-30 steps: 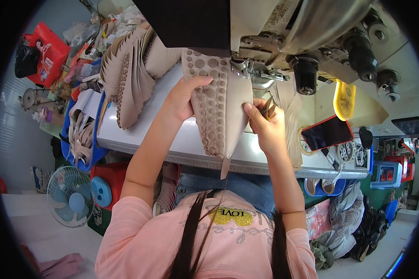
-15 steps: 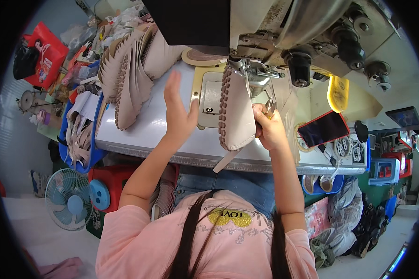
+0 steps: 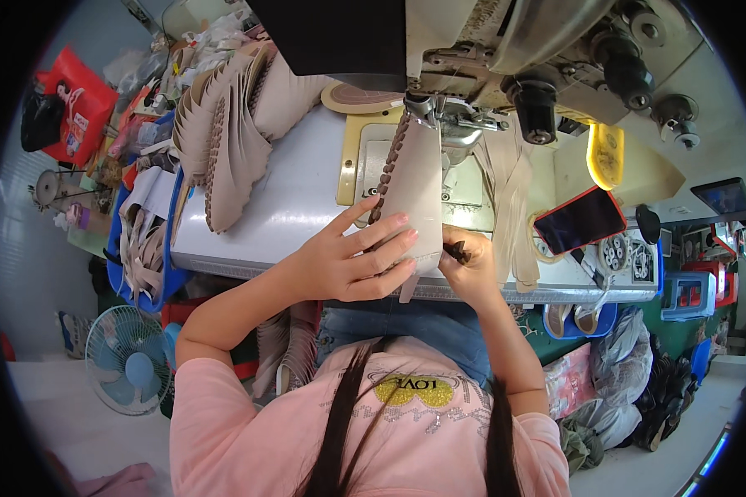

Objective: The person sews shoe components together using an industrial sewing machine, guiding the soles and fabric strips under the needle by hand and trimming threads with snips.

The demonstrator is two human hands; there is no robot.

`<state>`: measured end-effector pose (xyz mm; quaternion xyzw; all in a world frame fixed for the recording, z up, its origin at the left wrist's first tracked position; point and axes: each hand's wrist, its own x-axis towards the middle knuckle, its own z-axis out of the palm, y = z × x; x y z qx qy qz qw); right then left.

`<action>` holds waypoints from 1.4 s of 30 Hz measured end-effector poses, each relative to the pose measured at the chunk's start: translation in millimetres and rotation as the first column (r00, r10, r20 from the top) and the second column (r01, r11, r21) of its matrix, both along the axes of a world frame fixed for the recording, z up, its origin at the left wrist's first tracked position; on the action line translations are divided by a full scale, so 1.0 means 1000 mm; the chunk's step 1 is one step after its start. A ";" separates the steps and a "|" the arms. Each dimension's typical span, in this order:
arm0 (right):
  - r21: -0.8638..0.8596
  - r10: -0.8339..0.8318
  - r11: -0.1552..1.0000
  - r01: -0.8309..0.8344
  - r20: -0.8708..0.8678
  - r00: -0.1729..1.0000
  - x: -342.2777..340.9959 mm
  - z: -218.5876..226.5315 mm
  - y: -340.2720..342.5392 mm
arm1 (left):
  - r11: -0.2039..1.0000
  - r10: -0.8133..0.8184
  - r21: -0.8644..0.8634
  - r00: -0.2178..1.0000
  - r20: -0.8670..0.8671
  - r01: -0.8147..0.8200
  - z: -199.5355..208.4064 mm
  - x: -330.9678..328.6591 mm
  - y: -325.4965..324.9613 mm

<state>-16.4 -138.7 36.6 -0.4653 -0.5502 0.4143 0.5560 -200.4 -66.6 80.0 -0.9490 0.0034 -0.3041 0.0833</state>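
I have the beige piece (image 3: 414, 186) under the sewing machine (image 3: 453, 74), long axis toward the pink shirt (image 3: 419, 443), smooth, brown-knobbed at left. My right grip (image 3: 475, 269) clamps a dark tool (image 3: 457, 250); whether my left grip (image 3: 340, 261) pinches the piece, I cannot tell.

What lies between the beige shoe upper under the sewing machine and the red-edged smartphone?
In the head view, a pale bed plate, then long beige strips; the right hand is between shoe upper and smartphone, lower in the picture.

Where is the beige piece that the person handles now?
In the head view, the beige piece is slightly right of centre, below the sewing machine, with the left hand on it and the right hand at its lower right.
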 end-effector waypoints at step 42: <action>0.157 -0.122 0.983 0.093 0.188 0.975 0.023 0.026 0.062 | 0.949 0.096 -0.314 0.976 0.194 -0.030 -0.007 0.028 0.071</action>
